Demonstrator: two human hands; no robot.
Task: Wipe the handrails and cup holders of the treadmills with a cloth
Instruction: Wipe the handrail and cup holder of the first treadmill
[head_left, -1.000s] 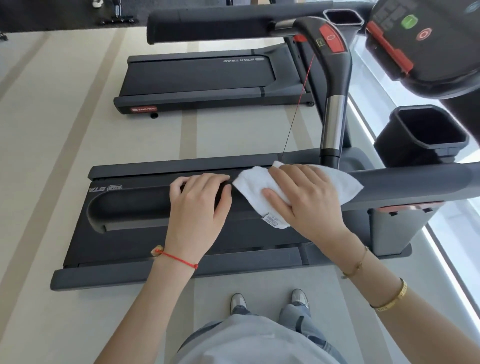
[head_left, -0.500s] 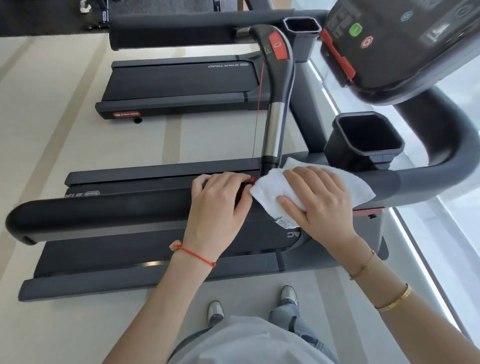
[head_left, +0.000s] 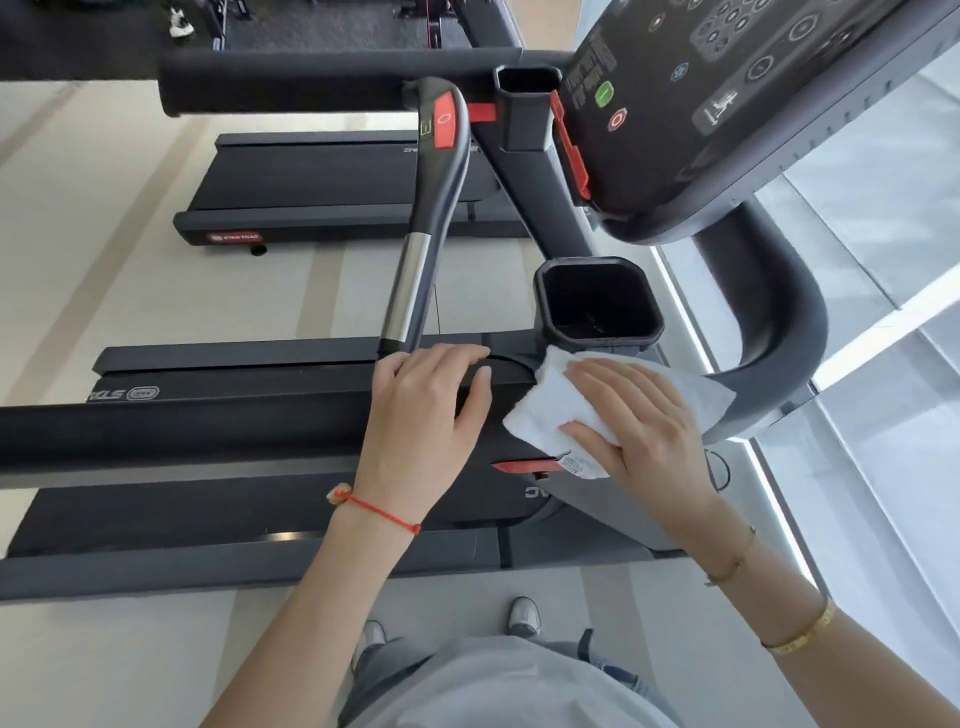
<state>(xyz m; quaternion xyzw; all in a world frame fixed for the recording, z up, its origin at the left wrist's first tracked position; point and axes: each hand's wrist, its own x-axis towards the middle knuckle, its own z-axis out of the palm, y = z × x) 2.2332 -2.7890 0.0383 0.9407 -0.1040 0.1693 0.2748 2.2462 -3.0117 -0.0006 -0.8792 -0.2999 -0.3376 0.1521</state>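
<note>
Head view: single camera, looking down over the near treadmill.
Handrail (head_left: 182, 431): dark padded bar running from the left edge across to the console end, where it curves up on the right side.
Left hand (head_left: 426, 410): rests on top of the handrail, fingers curled over its far edge, gripping the bar; a red string bracelet (head_left: 384, 512) sits on the wrist.
Cloth (head_left: 556, 410): white, folded, lying on the handrail at the bend just below the cup holder; a printed label hangs from its near edge.
Right hand (head_left: 634, 421): flat on the cloth, fingers extended and spread, pressing it against the rail; thumb lies along the near side of the cloth. Two gold bracelets on the right forearm.
Cup holder (head_left: 597, 306): black, squarish, open top, just beyond the cloth and touching its far edge or very nearly; contact cannot be confirmed.
Console (head_left: 727, 104): dark panel at upper right with green and red buttons.
Upright grip (head_left: 415, 270): black and silver post with a red button, just left of the cup holder.
Second treadmill (head_left: 332, 192): parallel, beyond the near one.
Floor (head_left: 104, 291): pale, striped.
Person: grey top and two shoes visible at bottom centre.
</note>
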